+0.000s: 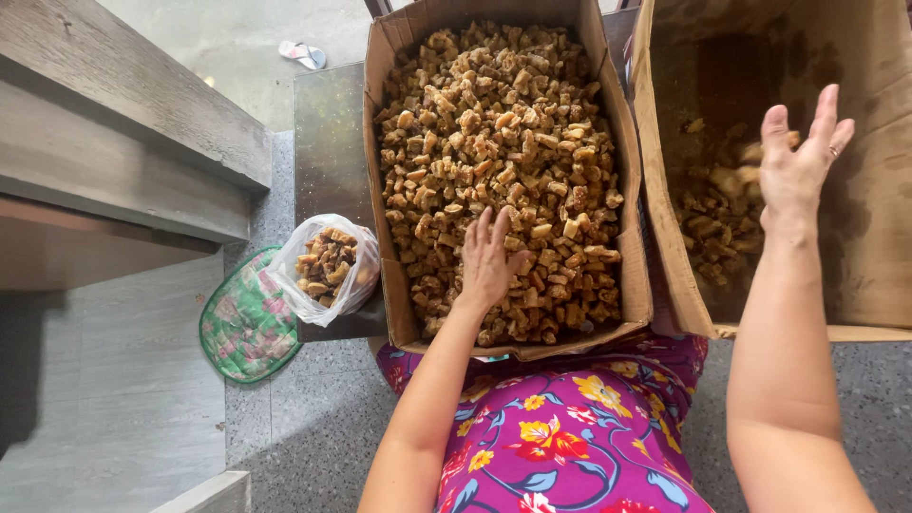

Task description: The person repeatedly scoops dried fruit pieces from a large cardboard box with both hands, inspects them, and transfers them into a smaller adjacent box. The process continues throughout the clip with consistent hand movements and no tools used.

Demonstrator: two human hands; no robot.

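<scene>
A cardboard box [378,142] in front of me is filled with several small brown, crusty chunks [494,123]. My left hand [489,258] lies flat on the chunks near the box's front edge, fingers spread. A second, larger cardboard box [883,114] stands to the right, with a few bigger brown pieces [712,228] at its bottom. My right hand [800,161] hovers open above that box, fingers apart, a ring on one finger, holding nothing.
A clear plastic bag [328,271] with darker chunks rests at the left of the box, over a green patterned fan [247,318]. Wooden steps [123,123] rise at the left. A pair of sandals [304,53] lies on the far floor.
</scene>
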